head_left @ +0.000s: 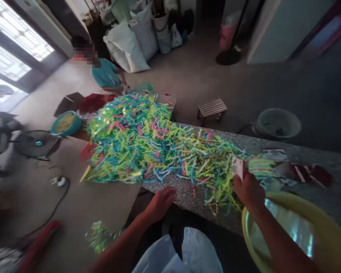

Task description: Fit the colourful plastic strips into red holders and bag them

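Observation:
My right hand (250,190) is closed on a small white and red card (238,168) at the right end of a big heap of colourful thin strips (130,132). The heap, in green, blue, yellow and pink, covers much of the speckled stone table (187,193). Near the table's front edge is my left hand (162,201), its fingers slightly bent and close together, with nothing visible in them. A bundle of pale green and pink strips (261,167) lies just beyond my right hand.
A yellow tub (247,235) stands at the lower right. Red and white packets (321,175) lie on the table's right part. Behind are a stool (212,107), a bucket (278,123) and white sacks (126,45). A person in a teal shirt (105,74) is beyond the heap.

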`<state>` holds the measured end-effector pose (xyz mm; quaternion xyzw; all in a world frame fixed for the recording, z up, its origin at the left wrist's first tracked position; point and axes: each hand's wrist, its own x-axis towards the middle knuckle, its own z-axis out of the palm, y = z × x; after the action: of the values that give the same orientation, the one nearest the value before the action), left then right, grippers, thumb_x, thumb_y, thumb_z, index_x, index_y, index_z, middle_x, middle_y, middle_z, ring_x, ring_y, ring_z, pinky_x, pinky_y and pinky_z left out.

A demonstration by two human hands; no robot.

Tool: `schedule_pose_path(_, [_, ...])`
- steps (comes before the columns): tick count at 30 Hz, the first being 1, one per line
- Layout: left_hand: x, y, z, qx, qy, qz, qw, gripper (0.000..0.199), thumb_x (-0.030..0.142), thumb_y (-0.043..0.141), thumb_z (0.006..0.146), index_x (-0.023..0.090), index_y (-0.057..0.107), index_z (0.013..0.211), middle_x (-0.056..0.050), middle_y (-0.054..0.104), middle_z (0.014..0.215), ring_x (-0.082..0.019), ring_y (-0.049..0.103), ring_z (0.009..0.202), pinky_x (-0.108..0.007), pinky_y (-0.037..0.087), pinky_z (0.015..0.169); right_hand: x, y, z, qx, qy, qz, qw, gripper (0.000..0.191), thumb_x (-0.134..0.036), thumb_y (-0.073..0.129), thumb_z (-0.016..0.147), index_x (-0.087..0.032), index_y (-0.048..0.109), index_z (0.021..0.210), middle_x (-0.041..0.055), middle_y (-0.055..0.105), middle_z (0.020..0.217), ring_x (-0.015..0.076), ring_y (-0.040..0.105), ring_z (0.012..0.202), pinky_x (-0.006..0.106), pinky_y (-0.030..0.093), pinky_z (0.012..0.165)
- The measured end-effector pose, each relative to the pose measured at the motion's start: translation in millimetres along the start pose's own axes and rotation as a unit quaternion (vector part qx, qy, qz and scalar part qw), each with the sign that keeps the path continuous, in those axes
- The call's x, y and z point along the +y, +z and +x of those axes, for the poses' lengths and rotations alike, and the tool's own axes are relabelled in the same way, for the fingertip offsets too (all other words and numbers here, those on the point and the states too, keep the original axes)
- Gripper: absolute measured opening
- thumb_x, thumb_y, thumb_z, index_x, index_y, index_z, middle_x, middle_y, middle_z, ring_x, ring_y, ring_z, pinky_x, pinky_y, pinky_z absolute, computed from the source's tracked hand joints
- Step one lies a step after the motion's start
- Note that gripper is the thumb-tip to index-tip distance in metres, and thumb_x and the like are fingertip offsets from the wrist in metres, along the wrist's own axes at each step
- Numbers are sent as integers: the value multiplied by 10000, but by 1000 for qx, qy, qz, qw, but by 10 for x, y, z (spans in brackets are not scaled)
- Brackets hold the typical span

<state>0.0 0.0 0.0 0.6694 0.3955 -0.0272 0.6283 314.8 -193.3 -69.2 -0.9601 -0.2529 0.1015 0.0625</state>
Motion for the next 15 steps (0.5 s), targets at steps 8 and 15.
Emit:
schedule_pose_path(8, [-801,126,1057,-142,74,-324,933,698,680,502,923,206,476,1435,-140,704,1166,-245,712,949,-374,579,796,-809,381,-1023,131,-412,-55,900,222,-269,488,982,-180,591,1158,90,640,995,197,616,795,288,431,652])
schedule_pose_path(15, [-1686,-189,579,-139,239,-279,919,574,471,671,889,227,572,1399,-96,645,1363,-319,581,1283,-436,493,1050,-1165,1144,-1244,135,-630,-104,757,164,-150,507,947,-157,621,1063,106,632,962,199,556,795,318,413,710])
